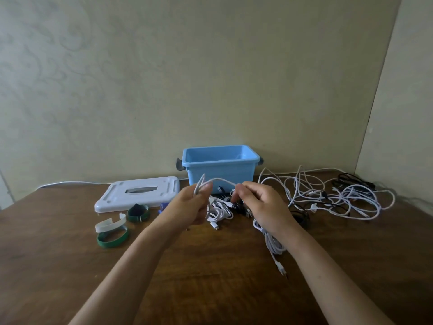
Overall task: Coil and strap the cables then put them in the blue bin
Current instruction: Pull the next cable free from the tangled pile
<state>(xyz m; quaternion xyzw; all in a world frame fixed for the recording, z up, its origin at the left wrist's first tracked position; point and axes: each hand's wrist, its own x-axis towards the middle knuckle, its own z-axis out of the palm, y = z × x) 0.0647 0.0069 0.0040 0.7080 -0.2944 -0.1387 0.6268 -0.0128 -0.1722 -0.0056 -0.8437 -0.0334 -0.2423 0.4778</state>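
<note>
Bare table (pixel 210 289) lies nearest us. Above it our left hand (pixel 192 205) grips folded loops of the white cable (pixel 222 180); our right hand (pixel 262 202) pinches its span. Beyond, the blue bin (pixel 220 171) stands open by the wall, its floor hidden.

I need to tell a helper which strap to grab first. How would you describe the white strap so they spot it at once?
Start at the blue bin by the wall, then move left to the white lid lying flat on the table. Just in front of the lid sit three strap loops; the white strap is the pale, translucent one, lying open-ended against the green strap, while the third loop is dark green.
</note>
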